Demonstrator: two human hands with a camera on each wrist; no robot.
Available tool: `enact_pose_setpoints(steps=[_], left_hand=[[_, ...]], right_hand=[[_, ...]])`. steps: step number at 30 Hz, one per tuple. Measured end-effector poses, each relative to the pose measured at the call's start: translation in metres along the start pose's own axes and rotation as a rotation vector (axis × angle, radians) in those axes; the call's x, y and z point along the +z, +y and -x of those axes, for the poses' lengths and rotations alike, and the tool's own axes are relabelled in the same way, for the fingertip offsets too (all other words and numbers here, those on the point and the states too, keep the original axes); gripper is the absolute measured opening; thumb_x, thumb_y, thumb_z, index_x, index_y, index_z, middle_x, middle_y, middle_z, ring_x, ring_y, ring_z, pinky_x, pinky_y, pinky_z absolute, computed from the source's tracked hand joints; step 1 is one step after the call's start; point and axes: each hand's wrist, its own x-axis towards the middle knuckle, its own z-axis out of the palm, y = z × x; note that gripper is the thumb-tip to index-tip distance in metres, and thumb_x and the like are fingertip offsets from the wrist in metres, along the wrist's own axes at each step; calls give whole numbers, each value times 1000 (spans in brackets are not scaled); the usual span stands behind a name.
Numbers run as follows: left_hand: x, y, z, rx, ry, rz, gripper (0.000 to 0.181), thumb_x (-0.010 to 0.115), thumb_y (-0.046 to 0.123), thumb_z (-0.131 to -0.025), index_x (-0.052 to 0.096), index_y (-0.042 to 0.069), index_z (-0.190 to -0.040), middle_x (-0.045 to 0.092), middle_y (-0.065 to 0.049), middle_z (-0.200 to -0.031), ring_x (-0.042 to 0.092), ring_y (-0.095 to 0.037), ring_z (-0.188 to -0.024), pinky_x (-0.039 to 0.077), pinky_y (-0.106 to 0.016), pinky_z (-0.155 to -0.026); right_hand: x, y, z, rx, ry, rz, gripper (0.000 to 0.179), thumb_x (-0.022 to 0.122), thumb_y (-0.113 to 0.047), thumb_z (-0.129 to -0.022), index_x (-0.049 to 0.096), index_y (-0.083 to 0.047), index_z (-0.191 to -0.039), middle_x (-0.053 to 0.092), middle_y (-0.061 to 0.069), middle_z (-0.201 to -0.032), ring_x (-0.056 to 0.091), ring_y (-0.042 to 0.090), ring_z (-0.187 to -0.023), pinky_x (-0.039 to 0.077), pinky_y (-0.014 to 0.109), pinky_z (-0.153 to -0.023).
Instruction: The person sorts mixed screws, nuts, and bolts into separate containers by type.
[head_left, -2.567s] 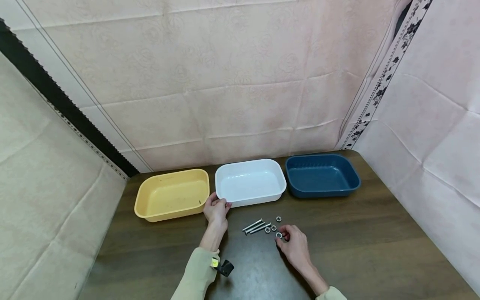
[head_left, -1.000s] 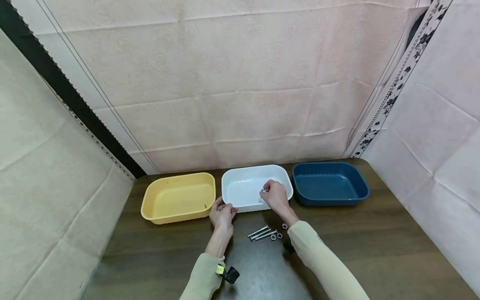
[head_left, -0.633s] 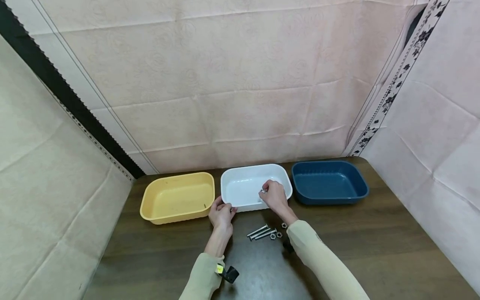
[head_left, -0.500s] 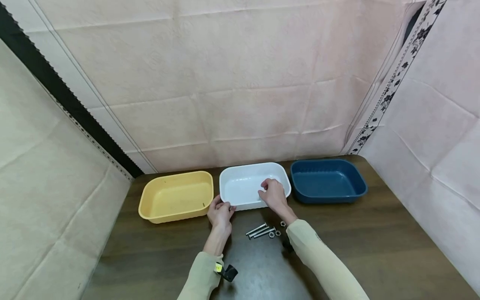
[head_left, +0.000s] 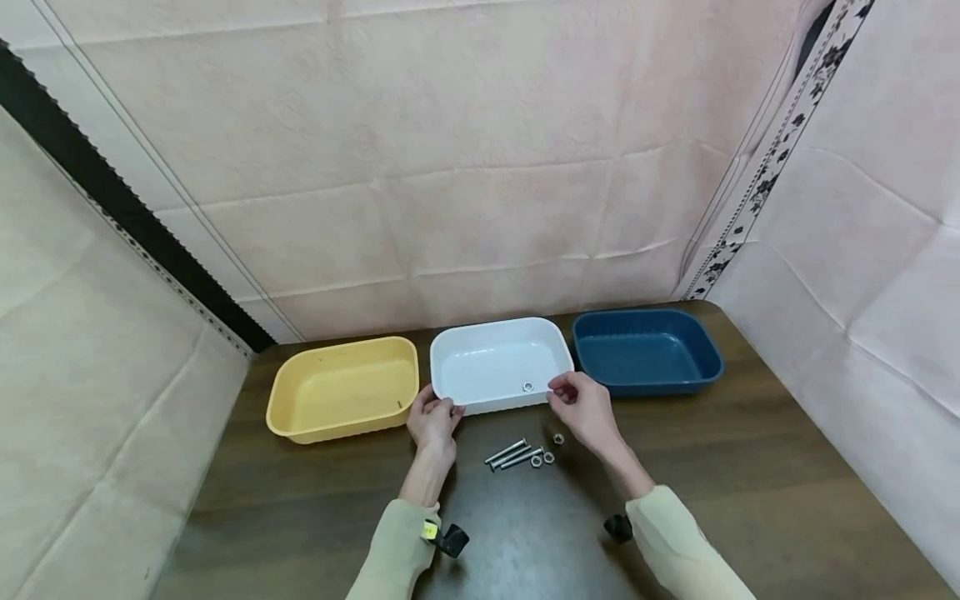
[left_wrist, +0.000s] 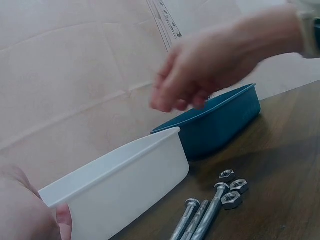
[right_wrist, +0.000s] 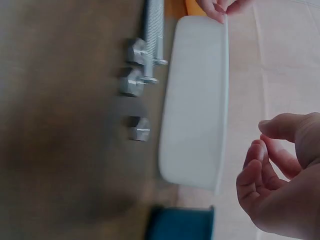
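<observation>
1. My left hand (head_left: 433,419) grips the near left corner of the white tub (head_left: 450,375), fingers curled over its rim, thumb outside.
2. My right hand (head_left: 583,407) hangs just above the tub's near right corner, holding nothing; its fingers are loosely curled and a little apart, as the right wrist view shows.
3. One nut (head_left: 528,387) lies inside the white tub, close to the near wall.
4. On the desk (head_left: 750,483), just in front of the tub, lie the bolts (head_left: 510,454) side by side, with three loose nuts (head_left: 546,454) at their right ends, one a bit apart toward the tub.
5. I judge the loose nuts to be the risk: they are small and near each other, so a careless pinch could take two or flick one away across the smooth wood.
6. The bolts are round and could roll if my wrist brushes them.
7. If my left grip slackens, the light tub could slide or tip under a bump at the rim.
8. A yellow tub (head_left: 341,396) sits left of the white one and a dark blue tub (head_left: 645,357) to its right, all in a row at the back of the dark wood-grain desk.
9. Pale pink patterned cloth (head_left: 480,167) hangs behind and at both sides.
</observation>
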Motion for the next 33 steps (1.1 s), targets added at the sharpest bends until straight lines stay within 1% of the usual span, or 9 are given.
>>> enact_pose_setpoints(steps=[4, 7, 10, 13, 19, 27, 33], left_hand=[[0, 0, 1, -5, 1, -3, 54, 51, -19, -82, 53, -4, -134, 48, -10, -90, 56, -18, -71, 58, -29, -69], [-1, 1, 2, -8, 3, -8, 54, 50, -20, -82, 53, -4, -133, 48, -10, -90, 56, -19, -71, 58, -29, -68], [-1, 2, 3, -12, 1, -6, 54, 50, -20, -81, 53, -4, -132, 48, -11, -89, 56, -18, -71, 58, -29, -67], [-2, 3, 3, -10, -5, -1, 54, 50, -20, -81, 53, -4, -132, 48, -11, -90, 56, -19, -72, 58, -29, -68], [-1, 2, 2, -11, -8, -9, 55, 50, -19, -82, 52, -4, -135, 48, -11, -92, 56, -19, -73, 58, -29, -69], [-1, 1, 2, -12, -8, -7, 55, 50, -19, -82, 52, -4, -135, 48, -11, -92, 56, -18, -73, 58, -29, -69], [-1, 2, 3, -7, -11, -11, 54, 50, -19, -82, 53, -4, -134, 48, -11, -92, 56, -18, -73, 58, -29, -70]], right_hand=[[-2, 12, 19, 53, -7, -9, 14, 76, 5, -81, 71, 1, -93, 65, 6, -83, 61, 18, -75, 53, 26, -66], [1, 21, 31, 85, 1, 3, 17, 77, 5, -79, 70, 2, -95, 65, 6, -83, 61, 19, -75, 53, 28, -66], [5, 29, 41, 109, 14, 20, 19, 77, 5, -78, 69, 3, -95, 65, 5, -82, 61, 19, -74, 53, 29, -67], [11, 36, 46, 121, 24, 30, 21, 78, 5, -77, 69, 3, -95, 65, 5, -82, 62, 19, -73, 53, 30, -67], [19, 44, 51, 122, 30, 70, 23, 80, 4, -74, 68, 1, -93, 63, 5, -83, 62, 19, -72, 53, 33, -68], [22, 47, 50, 164, -23, 82, 25, 80, 2, -74, 67, 2, -95, 60, 7, -85, 60, 20, -76, 53, 36, -72], [24, 49, 50, 147, -44, 111, 25, 81, 2, -72, 67, 1, -92, 59, 6, -83, 58, 19, -75, 52, 35, -71]])
